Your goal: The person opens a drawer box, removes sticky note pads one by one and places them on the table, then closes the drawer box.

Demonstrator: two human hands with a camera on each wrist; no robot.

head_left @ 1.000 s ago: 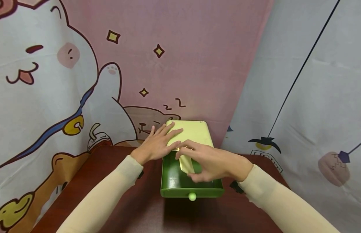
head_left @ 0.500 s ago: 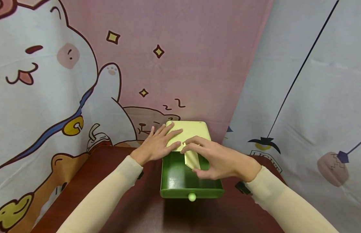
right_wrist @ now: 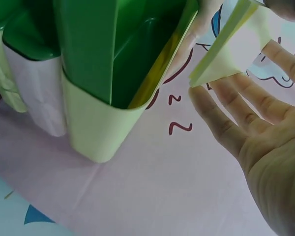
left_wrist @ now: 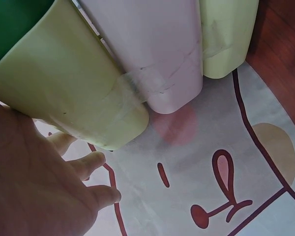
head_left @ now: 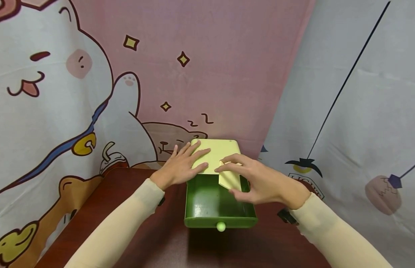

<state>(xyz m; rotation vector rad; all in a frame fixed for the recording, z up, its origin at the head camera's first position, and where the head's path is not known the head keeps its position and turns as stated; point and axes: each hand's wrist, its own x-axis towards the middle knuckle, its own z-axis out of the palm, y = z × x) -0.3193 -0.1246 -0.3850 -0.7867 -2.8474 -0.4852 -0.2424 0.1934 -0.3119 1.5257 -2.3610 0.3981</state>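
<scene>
A small desktop drawer unit (head_left: 219,150) has a pale yellow top, and its green top drawer (head_left: 200,222) stands pulled out, with a round light green knob (head_left: 221,226) at the front. My left hand (head_left: 177,167) rests on the unit's top left side, fingers spread and straight. Over the drawer's right rear part, my right hand (head_left: 265,182) pinches a pad of yellow sticky notes (head_left: 229,180) between thumb and fingers. In the right wrist view the pad (right_wrist: 231,56) is tilted and held apart from the drawer wall.
Below the top tier, the left wrist view shows a pink tier (left_wrist: 162,59) and another pale yellow tier (left_wrist: 226,39). The unit stands on a dark red-brown table (head_left: 140,230). A cartoon-printed cloth (head_left: 227,74) hangs close behind it.
My right hand has moved to the right and slightly away from me, carrying the sticky note pad across above the drawer. The left hand and the drawer unit stay where they were.
</scene>
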